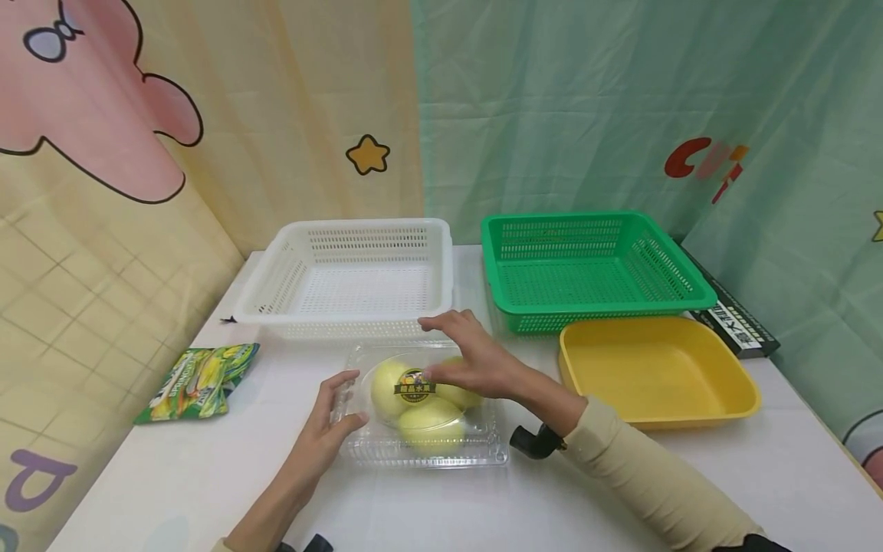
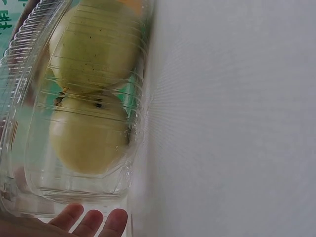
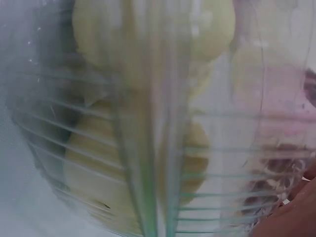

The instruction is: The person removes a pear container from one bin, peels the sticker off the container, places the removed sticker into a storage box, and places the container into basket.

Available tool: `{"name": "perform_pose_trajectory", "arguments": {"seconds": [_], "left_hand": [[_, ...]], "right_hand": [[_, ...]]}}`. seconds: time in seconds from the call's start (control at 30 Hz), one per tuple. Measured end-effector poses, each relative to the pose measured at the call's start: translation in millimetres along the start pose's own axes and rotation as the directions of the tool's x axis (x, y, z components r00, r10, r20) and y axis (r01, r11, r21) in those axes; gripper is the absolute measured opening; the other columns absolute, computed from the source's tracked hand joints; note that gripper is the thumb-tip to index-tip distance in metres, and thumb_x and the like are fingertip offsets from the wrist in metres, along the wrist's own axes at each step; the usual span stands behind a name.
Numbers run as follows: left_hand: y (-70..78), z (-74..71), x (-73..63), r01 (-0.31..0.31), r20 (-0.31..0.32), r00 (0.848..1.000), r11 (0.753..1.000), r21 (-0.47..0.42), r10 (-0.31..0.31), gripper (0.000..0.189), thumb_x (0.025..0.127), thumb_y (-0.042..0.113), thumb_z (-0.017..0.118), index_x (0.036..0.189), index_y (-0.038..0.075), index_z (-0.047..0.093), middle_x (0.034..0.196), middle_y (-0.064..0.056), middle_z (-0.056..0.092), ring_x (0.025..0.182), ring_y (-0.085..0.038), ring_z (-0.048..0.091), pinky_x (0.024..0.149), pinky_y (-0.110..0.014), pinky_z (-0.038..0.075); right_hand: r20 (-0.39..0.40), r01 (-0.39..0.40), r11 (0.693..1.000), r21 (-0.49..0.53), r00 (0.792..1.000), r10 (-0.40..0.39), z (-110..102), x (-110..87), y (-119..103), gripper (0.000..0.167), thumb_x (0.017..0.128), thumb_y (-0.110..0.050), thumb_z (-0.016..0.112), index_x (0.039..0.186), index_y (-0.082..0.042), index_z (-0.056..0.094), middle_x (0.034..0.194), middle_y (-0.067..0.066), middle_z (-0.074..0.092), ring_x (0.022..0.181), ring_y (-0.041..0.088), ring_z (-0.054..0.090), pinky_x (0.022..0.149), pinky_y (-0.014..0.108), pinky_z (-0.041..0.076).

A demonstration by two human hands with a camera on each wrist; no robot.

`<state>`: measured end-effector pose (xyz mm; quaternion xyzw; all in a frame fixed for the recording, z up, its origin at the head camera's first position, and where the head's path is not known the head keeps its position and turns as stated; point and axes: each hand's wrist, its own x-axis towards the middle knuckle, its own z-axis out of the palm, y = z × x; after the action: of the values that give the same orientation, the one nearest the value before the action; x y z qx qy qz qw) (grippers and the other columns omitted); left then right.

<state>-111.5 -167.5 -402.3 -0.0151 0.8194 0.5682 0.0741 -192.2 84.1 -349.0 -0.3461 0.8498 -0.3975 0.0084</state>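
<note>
A clear plastic clamshell box [image 1: 483, 429] with a black and gold label on its lid lies on the table in front of me. Inside are 3 round, pale yellow-green fruits [image 1: 431, 425]; the left wrist view shows two such fruits [image 2: 89, 133] through the ribbed side. My left hand [image 1: 323, 420] is at the box's left edge, thumb and fingers spread; in the left wrist view its fingertips [image 2: 114, 222] are right at the box's end. Over the lid is my right hand [image 1: 483, 359], its thumb near the label and its fingers reaching past the far edge.
Behind the box stand a white basket [image 1: 262, 308] and a green basket [image 1: 524, 320]. At the right sits a yellow tray [image 1: 662, 383], with a black box [image 1: 741, 330] beyond it. A green snack packet [image 1: 200, 383] lies on the left. Curtains hang behind the table.
</note>
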Motion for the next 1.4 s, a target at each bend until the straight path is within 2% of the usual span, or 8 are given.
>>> {"name": "perform_pose_trajectory", "arguments": {"seconds": [0.47, 0.67, 1.13, 1.4], "left_hand": [[1.3, 0.8, -0.4, 0.006, 0.004, 1.0, 1.0, -0.003, -0.006, 0.061, 0.088, 0.02, 0.054, 0.142, 0.029, 0.027, 0.158, -0.009, 0.013, 0.146, -0.04, 0.007, 0.108, -0.072, 0.008], [0.2, 1.0, -0.3, 0.006, 0.004, 1.0, 1.0, -0.002, -0.006, 0.06, 0.088, 0.02, 0.055, 0.142, 0.029, 0.027, 0.158, -0.008, 0.013, 0.146, -0.04, 0.007, 0.108, -0.072, 0.008], [0.2, 1.9, -0.1, 0.009, 0.001, 1.0, 1.0, -0.009, -0.009, 0.061, 0.088, 0.018, 0.055, 0.142, 0.028, 0.027, 0.159, -0.008, 0.012, 0.146, -0.04, 0.007, 0.108, -0.071, 0.008], [1.8, 1.7, 0.1, -0.011, -0.001, 1.0, 1.0, -0.004, 0.011, 0.061, 0.088, 0.018, 0.054, 0.142, 0.027, 0.028, 0.159, -0.009, 0.011, 0.147, -0.04, 0.006, 0.108, -0.071, 0.007]], "right_hand": [[0.095, 0.063, 0.987, -0.148, 0.994, -0.049, 13.7, 1.1, -1.7, 0.059, 0.077, -0.034, 0.075, 0.129, -0.015, 0.055, 0.116, 0.002, 0.06, 0.106, 0.015, 0.041, 0.089, 0.034, 0.038], [0.115, 0.098, 0.975, -0.201, 0.99, -0.076, 17.0, 1.8, -1.1, 0.058, 0.078, -0.037, 0.074, 0.127, -0.011, 0.057, 0.108, -0.002, 0.061, 0.103, 0.015, 0.042, 0.086, 0.03, 0.039], [0.132, 0.106, 0.944, -0.312, 0.989, -0.068, 22.0, 2.5, -0.7, 0.05, 0.076, -0.036, 0.075, 0.12, -0.014, 0.063, 0.103, -0.001, 0.058, 0.096, 0.014, 0.04, 0.082, 0.026, 0.036], [0.129, 0.121, 0.932, -0.341, 0.988, -0.081, 22.3, 2.4, 0.2, 0.043, 0.077, -0.037, 0.075, 0.114, -0.016, 0.066, 0.095, -0.003, 0.055, 0.092, 0.013, 0.038, 0.079, 0.024, 0.034]]}}
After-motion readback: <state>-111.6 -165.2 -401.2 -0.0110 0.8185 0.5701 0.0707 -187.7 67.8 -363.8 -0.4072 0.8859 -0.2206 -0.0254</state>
